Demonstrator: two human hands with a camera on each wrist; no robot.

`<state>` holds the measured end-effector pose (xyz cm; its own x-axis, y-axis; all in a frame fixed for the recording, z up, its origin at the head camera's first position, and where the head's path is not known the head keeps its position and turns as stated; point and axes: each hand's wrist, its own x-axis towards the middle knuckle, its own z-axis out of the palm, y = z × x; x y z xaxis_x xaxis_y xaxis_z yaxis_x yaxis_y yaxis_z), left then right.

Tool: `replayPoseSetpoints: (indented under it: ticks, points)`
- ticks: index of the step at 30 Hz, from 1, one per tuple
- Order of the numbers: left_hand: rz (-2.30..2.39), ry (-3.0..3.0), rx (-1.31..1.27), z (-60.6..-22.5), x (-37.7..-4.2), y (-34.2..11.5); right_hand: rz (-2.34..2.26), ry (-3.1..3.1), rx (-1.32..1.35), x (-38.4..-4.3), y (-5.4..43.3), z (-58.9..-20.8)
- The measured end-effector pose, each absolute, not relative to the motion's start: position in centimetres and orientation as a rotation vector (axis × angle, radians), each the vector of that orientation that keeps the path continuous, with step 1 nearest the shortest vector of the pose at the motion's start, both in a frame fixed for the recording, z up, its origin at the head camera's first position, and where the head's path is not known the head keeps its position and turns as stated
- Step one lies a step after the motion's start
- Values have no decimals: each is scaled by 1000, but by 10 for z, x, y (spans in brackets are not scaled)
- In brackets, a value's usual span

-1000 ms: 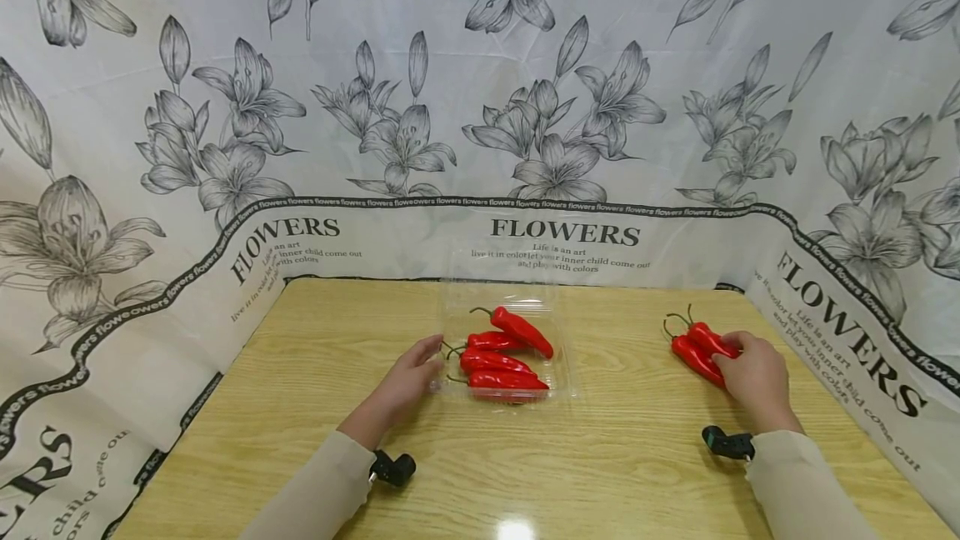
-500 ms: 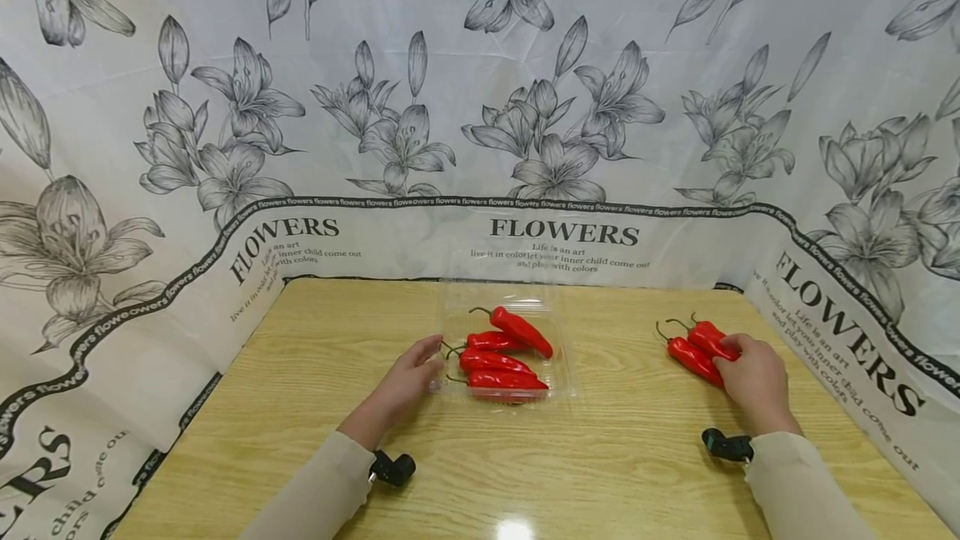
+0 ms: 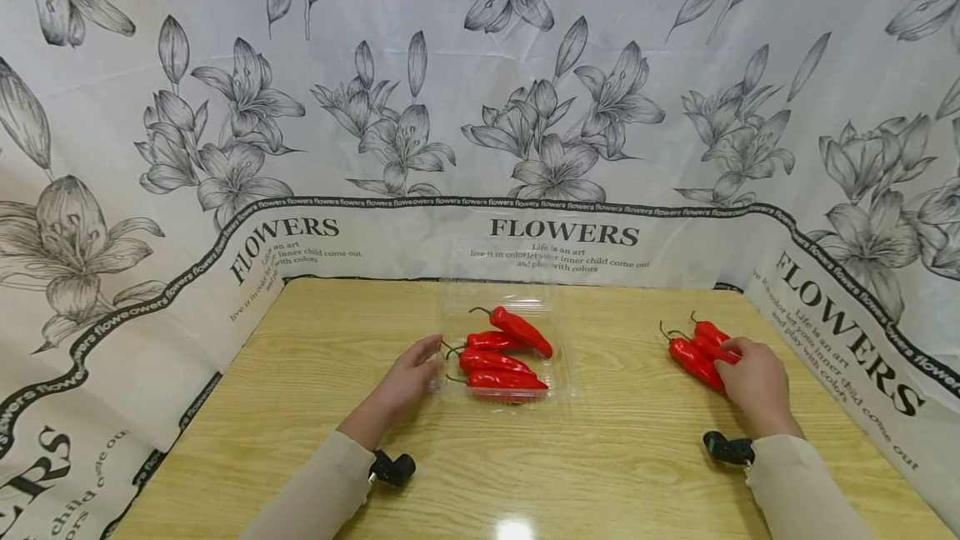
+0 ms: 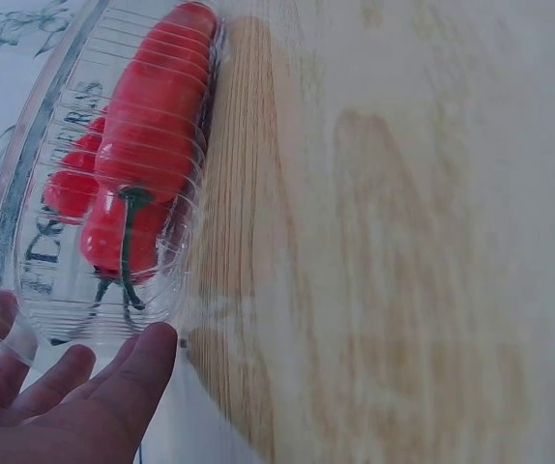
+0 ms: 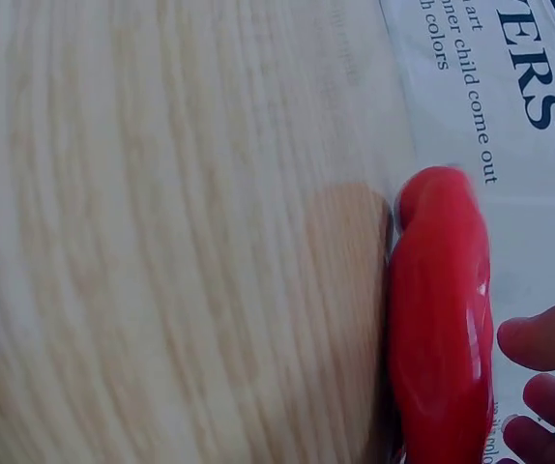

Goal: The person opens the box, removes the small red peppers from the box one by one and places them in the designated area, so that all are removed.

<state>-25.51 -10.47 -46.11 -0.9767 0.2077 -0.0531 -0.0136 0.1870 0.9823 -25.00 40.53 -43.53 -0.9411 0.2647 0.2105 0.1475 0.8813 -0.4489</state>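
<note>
In the head view, a clear plastic container (image 3: 566, 365) with its lid raised holds several red peppers (image 3: 498, 362) with green stems. My left hand (image 3: 401, 377) touches its left end; the left wrist view shows loosely spread fingers (image 4: 147, 372) against the plastic wall and rim. Over at the right, three red peppers (image 3: 695, 362) lie side by side, stems pointing away to the left. My right hand (image 3: 756, 382) is at their near ends, partly hiding them. In the right wrist view, its thumb (image 5: 548, 336) and fingertips stand just beside the nearest pepper (image 5: 442, 319), apart from it.
The light wooden table (image 3: 615, 473) stretches between both hands and in front of the container. A white cloth (image 3: 397, 244) with flower prints and lettering rises along the back and both sides. A black camera (image 3: 727, 446) sits on the right wrist.
The peppers under my right hand have shifted and fanned out slightly; a third stem now shows where two showed before. My left hand and the container have stayed put.
</note>
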Motion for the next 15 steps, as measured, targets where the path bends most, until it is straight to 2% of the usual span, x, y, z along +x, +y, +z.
replayPoseSetpoints:
  ticks: [7, 15]
  points:
    - [1893, 2271, 192, -462, -256, -106, 626, -2793, -312, -253, 396, -429]
    - [1887, 2273, 188, -463, -256, -106, 580, -2817, -171, -256, 377, -415]
